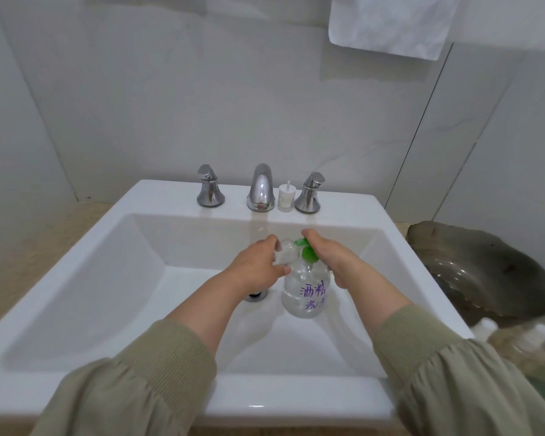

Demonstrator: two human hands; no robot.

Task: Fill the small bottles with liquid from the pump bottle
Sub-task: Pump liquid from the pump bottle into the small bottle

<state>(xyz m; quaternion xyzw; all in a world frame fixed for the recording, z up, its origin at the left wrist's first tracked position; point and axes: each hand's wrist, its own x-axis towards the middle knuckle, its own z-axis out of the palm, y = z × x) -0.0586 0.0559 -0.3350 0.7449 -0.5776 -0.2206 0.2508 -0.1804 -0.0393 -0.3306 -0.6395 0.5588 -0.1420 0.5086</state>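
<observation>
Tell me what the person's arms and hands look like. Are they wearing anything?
Both arms wear loose olive-green sleeves with ribbed cuffs, pushed up so the forearms are bare. The left hand and the right hand are bare too: no gloves, rings, watch or bracelets show.

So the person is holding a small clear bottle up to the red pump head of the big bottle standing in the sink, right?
Not quite: the pump head is green, not red, as the head view shows. The rest holds: the left hand holds a small clear bottle against it, the right hand rests on the pump, and the pump bottle with purple writing stands in the white sink.
</observation>
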